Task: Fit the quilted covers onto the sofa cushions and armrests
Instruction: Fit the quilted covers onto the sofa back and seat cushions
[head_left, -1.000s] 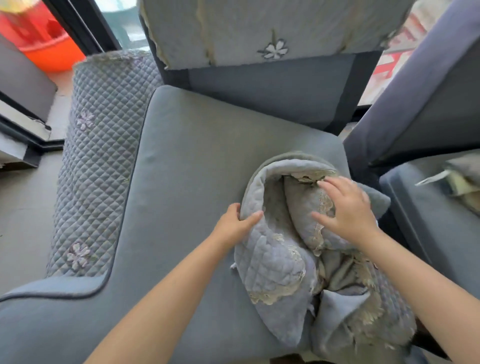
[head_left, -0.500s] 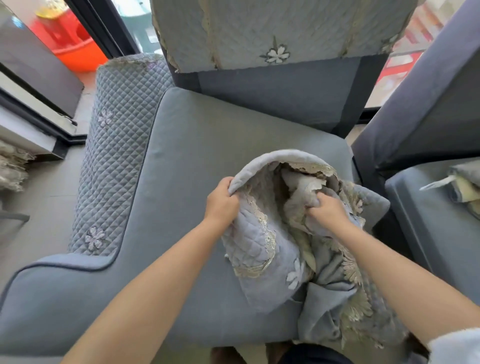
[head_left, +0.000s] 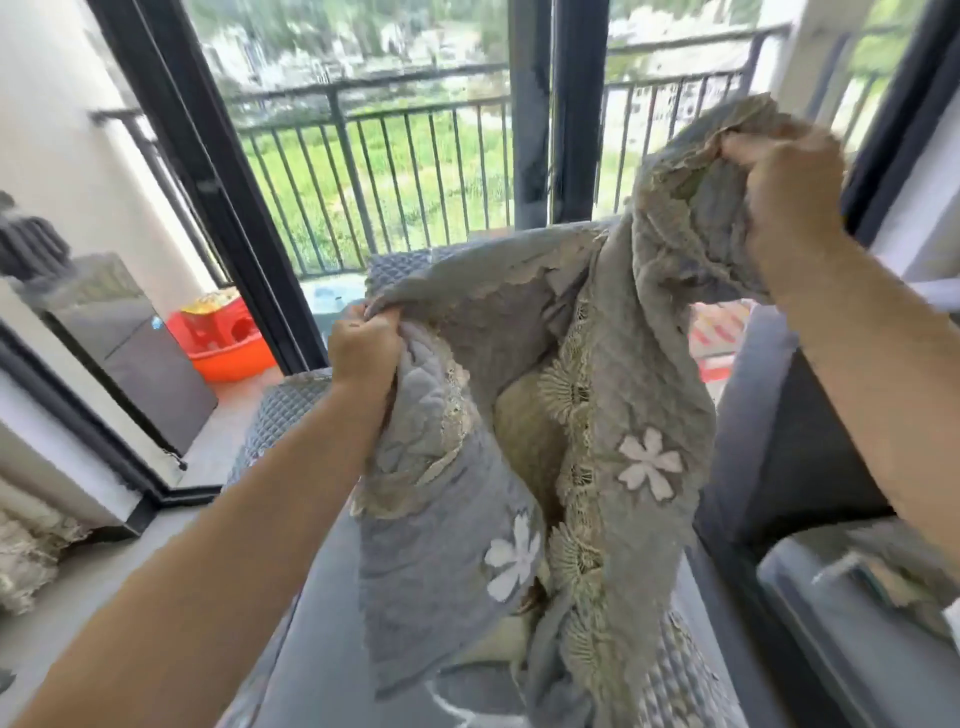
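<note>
Quilted cover (head_left: 524, 467) hung mid-frame above the seat cushion (head_left: 322, 644), my left hand (head_left: 363, 348) clamped on one edge, right hand (head_left: 779, 176) bunching another at upper right. I judged it the unfolding step; next, finding corners.

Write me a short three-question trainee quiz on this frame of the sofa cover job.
1. True or false: both hands grip the quilted cover.
2. Which hand is raised higher? A) left hand B) right hand
3. Fill in: the tub on the balcony floor is ____ in colour.

Key: 1 true; 2 B; 3 orange.
</note>
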